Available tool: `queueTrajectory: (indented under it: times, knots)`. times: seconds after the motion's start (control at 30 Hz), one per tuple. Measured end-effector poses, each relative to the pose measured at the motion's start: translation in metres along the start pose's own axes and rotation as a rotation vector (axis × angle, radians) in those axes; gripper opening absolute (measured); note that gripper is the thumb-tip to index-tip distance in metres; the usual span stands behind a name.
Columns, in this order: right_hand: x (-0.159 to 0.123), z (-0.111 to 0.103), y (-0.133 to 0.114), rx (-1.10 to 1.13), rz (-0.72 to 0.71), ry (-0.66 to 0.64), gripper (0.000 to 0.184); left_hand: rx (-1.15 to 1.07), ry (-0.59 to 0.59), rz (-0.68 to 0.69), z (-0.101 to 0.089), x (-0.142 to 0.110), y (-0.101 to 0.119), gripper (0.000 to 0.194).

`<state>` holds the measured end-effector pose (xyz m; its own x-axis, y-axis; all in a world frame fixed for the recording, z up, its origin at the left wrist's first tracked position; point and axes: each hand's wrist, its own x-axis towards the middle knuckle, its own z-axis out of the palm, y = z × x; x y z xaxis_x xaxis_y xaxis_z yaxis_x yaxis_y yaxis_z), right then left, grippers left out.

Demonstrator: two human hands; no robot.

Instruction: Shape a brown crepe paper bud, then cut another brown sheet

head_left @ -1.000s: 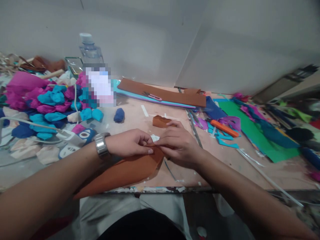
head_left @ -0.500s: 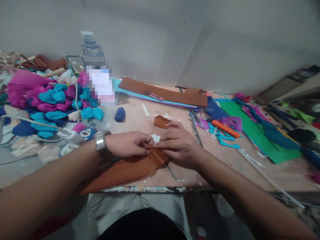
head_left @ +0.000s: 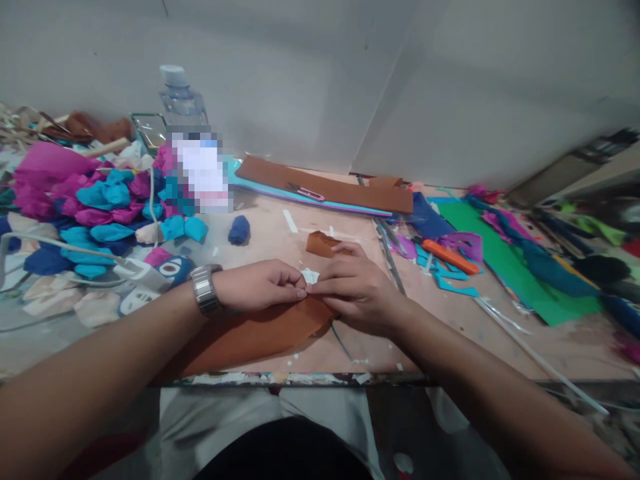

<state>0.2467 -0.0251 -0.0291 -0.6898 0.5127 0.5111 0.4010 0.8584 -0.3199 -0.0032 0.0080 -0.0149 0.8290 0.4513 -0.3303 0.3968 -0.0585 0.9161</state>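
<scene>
A sheet of brown crepe paper [head_left: 250, 333] lies at the table's near edge under both my hands. My left hand [head_left: 257, 285], with a metal watch on its wrist, has its fingers curled and pinches the paper's far edge. My right hand [head_left: 357, 290] meets it fingertip to fingertip and pinches the same edge. A small folded brown paper piece [head_left: 320, 243] lies just beyond my right hand, and a white scrap [head_left: 310, 275] shows between the hands.
A heap of magenta, teal and blue paper balls [head_left: 95, 200] fills the left, with a water bottle [head_left: 180, 100] behind. A blue ball [head_left: 239, 229] lies apart. Long brown strips [head_left: 325, 190] lie at the back. An orange cutter [head_left: 447, 256] and green sheet [head_left: 510, 267] are to the right.
The brown sheet has shifted slightly and lies flatter under my hands; both hands have stayed pinched together at its far edge.
</scene>
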Motion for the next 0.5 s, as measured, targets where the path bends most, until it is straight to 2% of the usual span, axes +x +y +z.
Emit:
queueTrajectory:
  times: [0.13,0.33,0.5]
  knots:
    - [-0.0001,0.0014,0.0005,0.002,0.047,0.012,0.011,0.038,0.039,0.006,-0.0015,-0.0012,0.0017,0.036]
    - [0.0,0.0012,0.0006,0.002,0.046,0.012,0.009,0.066,0.047,0.007,-0.0032,-0.0019,0.0034,0.035]
    - [0.0007,0.001,-0.0002,0.011,0.045,0.019,0.007,0.055,0.067,0.022,-0.0003,-0.0008,0.0024,0.041]
